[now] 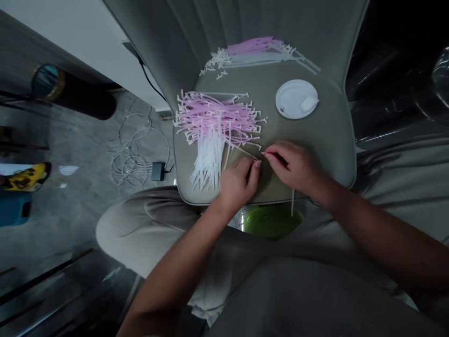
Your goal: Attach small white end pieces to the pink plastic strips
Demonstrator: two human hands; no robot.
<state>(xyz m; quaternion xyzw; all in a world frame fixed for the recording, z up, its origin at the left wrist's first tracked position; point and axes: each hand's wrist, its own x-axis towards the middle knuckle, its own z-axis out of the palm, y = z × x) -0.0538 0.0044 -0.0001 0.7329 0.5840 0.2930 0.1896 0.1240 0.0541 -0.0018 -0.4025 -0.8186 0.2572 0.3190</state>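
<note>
Both hands meet at the front of a grey chair seat (326, 140), fingertips nearly touching. The left hand (240, 180) and right hand (293, 166) are each pinched shut on a thin plastic stick (292, 202), or on small parts of one; the piece between the fingertips is too small to make out, but a pale length of it hangs down below the right hand, over the seat's front edge. Just beyond the left hand lies the loose pile of pink and white sticks (217, 126), their small T-shaped ends pointing every way, and a neater bundle (259, 50) rests at the back of the seat against the backrest. A white plastic lid (296, 99) sits to the right of the pile, well clear of both hands. As a judgement, fine work of this kind goes best with the pinch kept close to the stick's end, so the thin shaft does not bend or spring away, and with the wrists resting on the seat for steadiness. The left wrist sits close to the loose pile, which it could scatter or tangle.
</note>
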